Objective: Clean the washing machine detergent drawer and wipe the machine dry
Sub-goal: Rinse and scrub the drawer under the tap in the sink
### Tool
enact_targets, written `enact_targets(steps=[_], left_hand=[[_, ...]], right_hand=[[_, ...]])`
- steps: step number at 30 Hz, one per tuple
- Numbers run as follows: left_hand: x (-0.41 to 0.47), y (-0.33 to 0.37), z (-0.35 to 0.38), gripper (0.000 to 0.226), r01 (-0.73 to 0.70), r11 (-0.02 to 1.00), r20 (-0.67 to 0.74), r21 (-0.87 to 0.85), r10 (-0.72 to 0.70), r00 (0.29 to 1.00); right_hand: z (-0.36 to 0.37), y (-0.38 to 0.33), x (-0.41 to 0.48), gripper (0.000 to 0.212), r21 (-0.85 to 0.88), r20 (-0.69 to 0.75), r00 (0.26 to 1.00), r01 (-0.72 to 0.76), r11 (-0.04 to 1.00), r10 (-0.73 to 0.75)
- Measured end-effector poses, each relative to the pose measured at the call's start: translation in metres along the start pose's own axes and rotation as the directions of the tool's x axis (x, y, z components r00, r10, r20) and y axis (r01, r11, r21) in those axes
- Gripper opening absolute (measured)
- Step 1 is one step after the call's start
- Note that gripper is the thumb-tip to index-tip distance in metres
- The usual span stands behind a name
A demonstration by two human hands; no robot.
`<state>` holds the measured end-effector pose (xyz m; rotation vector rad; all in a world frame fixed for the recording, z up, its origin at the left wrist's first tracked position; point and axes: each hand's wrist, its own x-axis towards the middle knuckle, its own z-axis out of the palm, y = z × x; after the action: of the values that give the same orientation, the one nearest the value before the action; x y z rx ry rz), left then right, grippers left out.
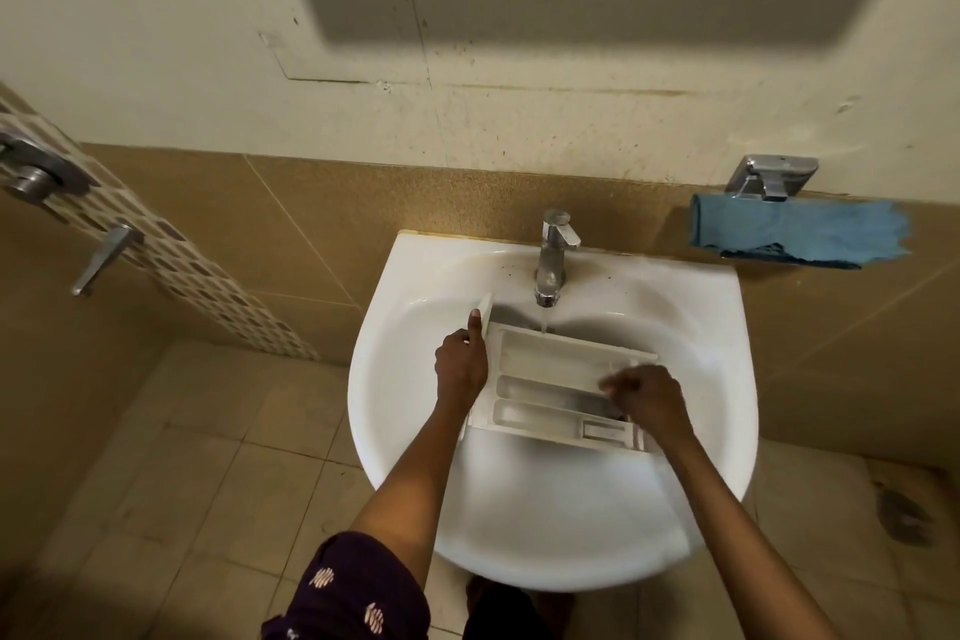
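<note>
Now, my left hand (pixel 460 366) grips the drawer (pixel 550 379) by its front panel. The drawer lies in the sink (pixel 395 286), its long axis running right from those fingers, with tap (pixel 553 255) water falling into its far compartment. My right hand (pixel 649 398) curls over the right end, blurred; whether it holds anything, I cannot tell. A cloth (pixel 795 234) hangs farther right.

Home bathroom: wall-hung sink (pixel 415 286), tap (pixel 553 255), tiled walls (pixel 311 213).

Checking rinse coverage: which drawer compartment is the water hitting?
The far compartment, under the tap; the other two lie nearer, outside the stream.
</note>
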<state>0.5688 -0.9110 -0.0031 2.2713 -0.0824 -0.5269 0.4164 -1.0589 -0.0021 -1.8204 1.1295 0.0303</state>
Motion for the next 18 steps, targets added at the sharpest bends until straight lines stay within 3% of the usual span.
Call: enact_targets(steps=[1, 2, 3, 4, 6, 9, 14, 18], left_hand=[[0.0, 0.0, 0.0, 0.068, -0.002, 1.0, -0.001, 0.001, 0.002, 1.0], [0.0, -0.001, 0.0, 0.068, -0.003, 1.0, -0.002, 0.0, 0.003, 1.0], [0.0, -0.001, 0.0, 0.068, 0.0, 1.0, -0.001, -0.004, 0.0, 1.0], [0.0, -0.001, 0.0, 0.068, 0.003, 1.0, 0.0, -0.009, -0.003, 1.0], [0.0, -0.001, 0.0, 0.067, 0.008, 1.0, 0.004, -0.019, -0.008, 1.0], [0.001, -0.001, 0.001, 0.068, 0.024, 0.999, 0.005, -0.026, -0.024, 1.0], [0.002, -0.001, 0.001, 0.068, 0.037, 0.999, 0.01, -0.031, -0.037, 0.999], [0.002, -0.001, 0.001, 0.067, 0.047, 0.999, 0.011, -0.027, -0.047, 0.999]], right_hand=[[0.002, -0.015, 0.002, 0.015, 0.339, 0.053, 0.998, -0.045, 0.94, 0.029], [0.006, -0.029, 0.007, 0.016, 0.626, 0.134, 0.989, -0.129, 0.769, 0.057], [0.011, -0.04, 0.014, 0.019, 0.79, 0.226, 0.972, -0.22, 0.572, 0.063], [0.017, -0.05, 0.02, 0.022, 0.854, 0.305, 0.951, -0.299, 0.425, 0.055], [0.028, -0.063, 0.031, 0.025, 0.868, 0.416, 0.908, -0.414, 0.274, 0.055], [0.04, -0.069, 0.04, 0.024, 0.857, 0.49, 0.869, -0.495, 0.145, 0.075], [0.047, -0.072, 0.046, 0.022, 0.871, 0.483, 0.871, -0.488, 0.052, 0.087], [0.052, -0.083, 0.049, 0.025, 0.89, 0.445, 0.875, -0.457, 0.018, 0.189]])
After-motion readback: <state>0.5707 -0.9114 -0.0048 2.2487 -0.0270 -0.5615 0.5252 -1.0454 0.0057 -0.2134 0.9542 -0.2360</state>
